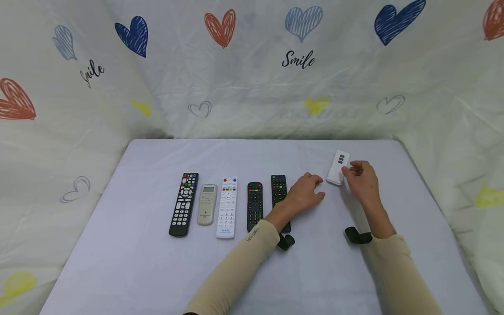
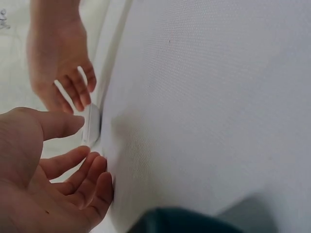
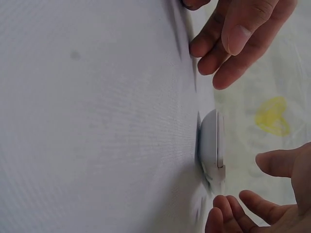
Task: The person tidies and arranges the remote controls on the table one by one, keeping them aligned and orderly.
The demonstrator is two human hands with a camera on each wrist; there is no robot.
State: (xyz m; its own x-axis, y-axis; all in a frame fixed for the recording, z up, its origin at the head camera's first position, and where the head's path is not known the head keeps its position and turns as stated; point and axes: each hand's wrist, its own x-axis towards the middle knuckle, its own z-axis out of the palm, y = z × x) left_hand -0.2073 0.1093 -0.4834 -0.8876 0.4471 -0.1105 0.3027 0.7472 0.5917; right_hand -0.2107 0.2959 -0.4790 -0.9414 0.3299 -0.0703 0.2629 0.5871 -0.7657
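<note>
A small white remote control (image 1: 337, 168) with a few dark buttons lies tilted on the table, seen edge-on in the right wrist view. Just right of it is my right hand (image 1: 363, 180), thumb and fingers apart and loosely bent; in the head view its fingertips overlap the remote's edge, and contact is hard to tell. My left hand (image 1: 305, 192) hovers low to the remote's left, its fingers (image 2: 80, 187) relaxed with nothing between them. Under the left forearm, a black remote (image 1: 279, 188) is partly hidden.
Left of my left arm, several remotes lie roughly in a row: a large black one (image 1: 184, 204), a beige one with a screen (image 1: 207, 204), a long white one (image 1: 227, 208) and a smaller black one (image 1: 254, 203). A heart-printed cloth (image 1: 252, 87) hangs behind the white table (image 1: 130, 262).
</note>
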